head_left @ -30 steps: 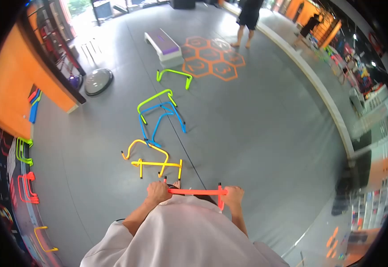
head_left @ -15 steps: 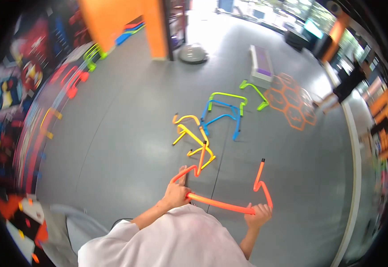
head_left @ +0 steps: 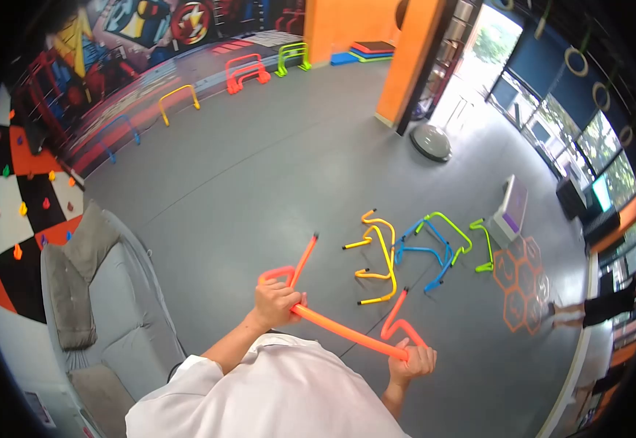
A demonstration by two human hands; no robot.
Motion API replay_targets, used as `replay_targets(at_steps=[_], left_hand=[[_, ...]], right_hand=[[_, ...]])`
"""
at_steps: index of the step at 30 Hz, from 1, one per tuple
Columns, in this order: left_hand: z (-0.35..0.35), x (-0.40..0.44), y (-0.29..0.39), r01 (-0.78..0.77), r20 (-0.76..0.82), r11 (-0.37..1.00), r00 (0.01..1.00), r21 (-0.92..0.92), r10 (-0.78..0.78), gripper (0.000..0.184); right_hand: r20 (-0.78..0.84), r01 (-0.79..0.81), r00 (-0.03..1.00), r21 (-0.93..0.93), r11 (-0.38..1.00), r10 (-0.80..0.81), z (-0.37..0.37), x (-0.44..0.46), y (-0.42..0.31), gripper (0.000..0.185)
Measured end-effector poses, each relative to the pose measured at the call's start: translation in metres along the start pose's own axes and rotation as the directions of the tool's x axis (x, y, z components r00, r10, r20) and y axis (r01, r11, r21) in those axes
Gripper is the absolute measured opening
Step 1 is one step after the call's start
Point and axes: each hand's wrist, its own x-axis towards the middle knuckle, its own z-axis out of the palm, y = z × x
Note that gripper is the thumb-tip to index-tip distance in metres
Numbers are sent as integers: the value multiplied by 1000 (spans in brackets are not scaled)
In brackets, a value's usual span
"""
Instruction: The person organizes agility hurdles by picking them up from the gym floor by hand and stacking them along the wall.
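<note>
An orange-red hurdle (head_left: pixel 351 332) is held in front of my body, its bar slanting down to the right and its black-tipped feet pointing away from me. My left hand (head_left: pixel 276 303) is wrapped round the bar's left end, and my right hand (head_left: pixel 411 360) grips its right end. Beyond the hurdle, on the floor, stand yellow hurdles (head_left: pixel 393 255), blue hurdles (head_left: pixel 424 250) and green hurdles (head_left: pixel 453 223), some of them overlapping in view.
A grey sofa (head_left: pixel 132 314) is at the left. Along the far wall stand red hurdles (head_left: pixel 245 69), a yellow hurdle (head_left: pixel 179 90) and green hurdles (head_left: pixel 292 57). A balance dome (head_left: pixel 432 142), a step platform (head_left: pixel 510 208) and a person (head_left: pixel 602 308) are at the right.
The view has swung left, bringing in the sofa and the far wall. The floor hurdles now appear farther right. Both hands still hold the orange-red hurdle, which is now raised and slanted.
</note>
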Motion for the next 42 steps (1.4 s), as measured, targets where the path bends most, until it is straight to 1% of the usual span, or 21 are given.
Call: replay_targets(at_steps=[3,4,7,8,9,11,14,18,21,23,24,27,29,31,32,34,35,36,38,41,42], left_hand=[[-64,24,-21,-51,-142,981,987,187,78,43],[-77,26,-32,-42,-187,977,979,209,83,46],[-99,22,-68,8,-241,967,969,254,55,45],[-107,19,-79,36,-240,965,970,261,29,44],[-113,14,-92,55,-240,963,971,262,10,44],[-123,0,-117,93,-240,961,970,261,-28,43],[-138,-20,-151,158,-306,947,950,281,-68,41],[-157,-60,-196,274,-233,927,948,255,-216,35],[-167,-88,-224,368,-195,900,925,235,-327,31],[-180,-95,-238,424,-139,875,905,234,-401,26],[-184,-96,-246,429,-168,869,902,248,-398,26],[-193,-95,-261,435,-248,857,894,276,-374,27],[-198,-89,-273,425,-318,863,887,274,-336,28],[-203,-81,-283,448,-249,856,887,260,-388,26],[-204,-77,-289,460,-212,851,885,252,-415,25],[-202,-72,-306,536,-66,828,844,166,-533,20],[-200,-70,-315,572,14,810,815,131,-579,17],[-196,-70,-325,584,149,792,779,178,-609,17],[-184,-70,-347,577,400,766,654,285,-642,19],[-173,-58,-377,594,436,738,599,320,-672,22],[-172,-47,-386,602,386,714,602,357,-699,22]], right_hand=[[-35,66,997,108,992,-62,11,37,-38,30],[-39,81,996,177,981,-76,23,47,-48,30],[89,48,993,277,960,-75,54,83,-91,31],[272,-32,961,255,966,-41,61,90,-104,28],[428,-6,899,226,974,-94,68,92,-114,27],[702,58,693,169,984,-162,85,89,-137,27],[830,-21,542,168,986,-130,107,69,-175,35],[775,-20,622,161,987,-114,134,56,-228,38],[794,-21,574,261,965,-202,165,50,-254,36],[797,22,562,255,967,-223,179,60,-278,34],[802,41,552,248,968,-229,184,66,-287,33],[710,87,655,267,960,-257,201,83,-307,30],[526,166,782,338,926,-333,211,90,-320,31],[334,250,857,397,883,-392,227,94,-323,35],[310,255,865,405,878,-394,234,96,-325,36],[309,289,853,389,875,-420,254,103,-329,35],[308,301,850,381,874,-427,265,106,-332,34],[309,313,845,376,872,-437,275,111,-336,34],[277,314,844,438,842,-458,305,121,-342,35],[263,292,850,485,825,-455,353,136,-355,35],[265,279,853,498,821,-450,373,140,-357,34]])
